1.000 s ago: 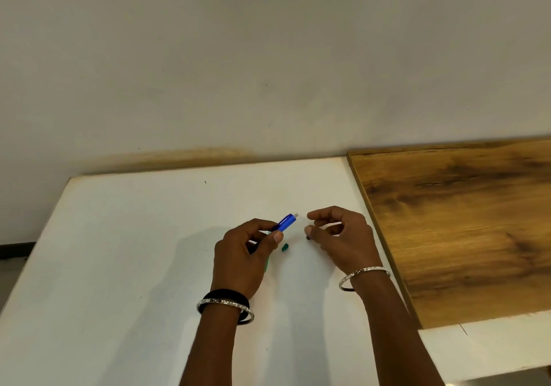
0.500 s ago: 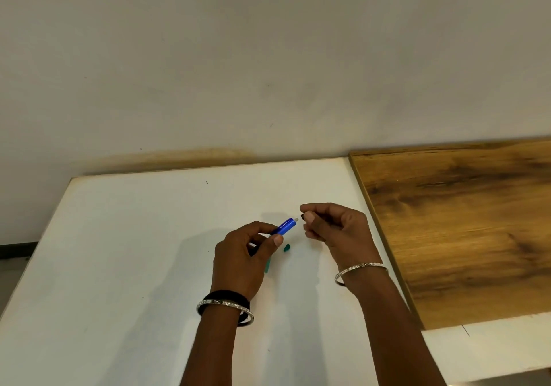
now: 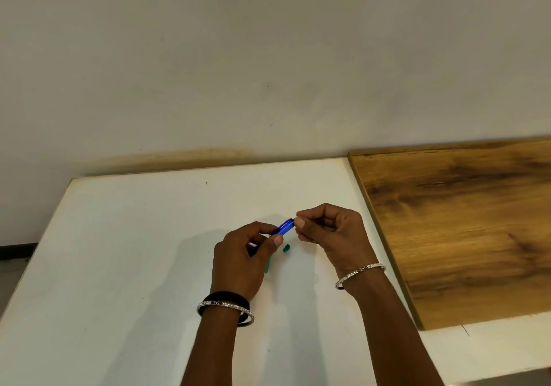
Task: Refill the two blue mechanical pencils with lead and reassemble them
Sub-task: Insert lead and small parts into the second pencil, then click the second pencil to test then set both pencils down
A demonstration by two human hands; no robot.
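Blue pencil (image 3: 284, 227) mostly hidden in left hand (image 3: 241, 262).

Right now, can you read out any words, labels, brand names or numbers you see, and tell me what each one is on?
None can be read. The blue pencil shows no legible print; the hands hide most of it. The green piece, white table and wooden board are unmarked.

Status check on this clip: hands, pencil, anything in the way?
Left hand grips blue pencil, end angled up-right. Right hand pinches at that end; what it holds is hidden. Small green piece on white table below; nothing in the way.
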